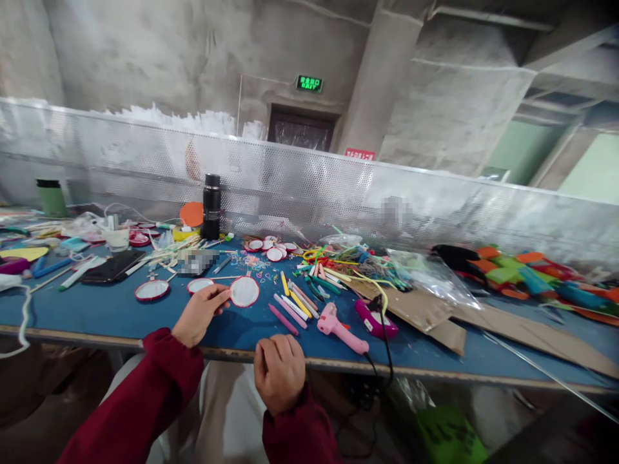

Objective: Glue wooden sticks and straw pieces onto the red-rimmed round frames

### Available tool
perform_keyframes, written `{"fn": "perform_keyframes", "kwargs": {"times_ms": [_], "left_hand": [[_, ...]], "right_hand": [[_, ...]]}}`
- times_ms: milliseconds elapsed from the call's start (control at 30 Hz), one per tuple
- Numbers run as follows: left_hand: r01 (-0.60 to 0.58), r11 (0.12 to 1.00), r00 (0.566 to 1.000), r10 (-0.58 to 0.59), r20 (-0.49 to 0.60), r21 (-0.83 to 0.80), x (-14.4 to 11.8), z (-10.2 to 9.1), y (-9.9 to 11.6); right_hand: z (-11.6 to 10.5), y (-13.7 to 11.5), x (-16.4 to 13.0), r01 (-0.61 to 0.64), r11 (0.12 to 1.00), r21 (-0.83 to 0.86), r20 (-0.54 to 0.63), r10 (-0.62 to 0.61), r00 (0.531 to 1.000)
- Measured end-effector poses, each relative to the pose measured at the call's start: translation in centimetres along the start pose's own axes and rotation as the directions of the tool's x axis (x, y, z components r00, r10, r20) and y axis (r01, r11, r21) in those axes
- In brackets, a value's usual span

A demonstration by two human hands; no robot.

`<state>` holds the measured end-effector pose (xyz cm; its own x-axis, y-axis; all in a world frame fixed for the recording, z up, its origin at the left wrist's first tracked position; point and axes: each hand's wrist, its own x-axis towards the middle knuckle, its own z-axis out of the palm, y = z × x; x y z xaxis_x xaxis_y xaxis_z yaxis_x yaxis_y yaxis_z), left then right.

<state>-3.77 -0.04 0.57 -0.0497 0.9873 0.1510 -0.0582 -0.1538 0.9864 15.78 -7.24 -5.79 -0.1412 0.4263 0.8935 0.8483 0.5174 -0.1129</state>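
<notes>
My left hand point(203, 309) pinches the left edge of a small round white disc with a red rim point(245, 292), just over the blue table. Two more such discs lie close by: one red-rimmed disc point(151, 290) to the left, another point(200, 285) just behind my fingers. My right hand point(280, 372) is closed in a fist at the table's front edge, back of the hand up. Its palm is hidden, so anything inside it does not show. Beyond it lie several coloured marker-like sticks point(294, 308) and a pink glue gun point(342, 330).
A purple-and-white device point(376, 319) with a black cable sits right of the glue gun. Cardboard sheets point(411, 306) cover the right side. A black bottle point(211, 207), a phone point(113, 266) and tangled coloured strands point(338, 264) stand or lie farther back. A perforated metal screen point(300, 187) closes the rear.
</notes>
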Motion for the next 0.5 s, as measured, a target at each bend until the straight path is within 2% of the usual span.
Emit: {"fn": "perform_keyframes", "kwargs": {"times_ms": [300, 400, 500], "left_hand": [[0.002, 1.000, 1.000, -0.002, 0.001, -0.007, 0.0, 0.0, 0.0], [0.008, 1.000, 1.000, -0.008, 0.015, -0.005, -0.1, 0.0, 0.0], [0.011, 1.000, 0.999, -0.012, 0.032, 0.006, -0.2, -0.1, 0.1]], "right_hand": [[-0.1, 0.0, 0.0, 0.005, 1.000, 0.001, 0.020, -0.005, 1.000], [-0.9, -0.3, 1.0, -0.039, 0.991, 0.129, 0.028, 0.036, 0.999], [-2.2, -0.3, 4.1, -0.163, 0.921, 0.354, -0.025, 0.184, 0.983]]}}
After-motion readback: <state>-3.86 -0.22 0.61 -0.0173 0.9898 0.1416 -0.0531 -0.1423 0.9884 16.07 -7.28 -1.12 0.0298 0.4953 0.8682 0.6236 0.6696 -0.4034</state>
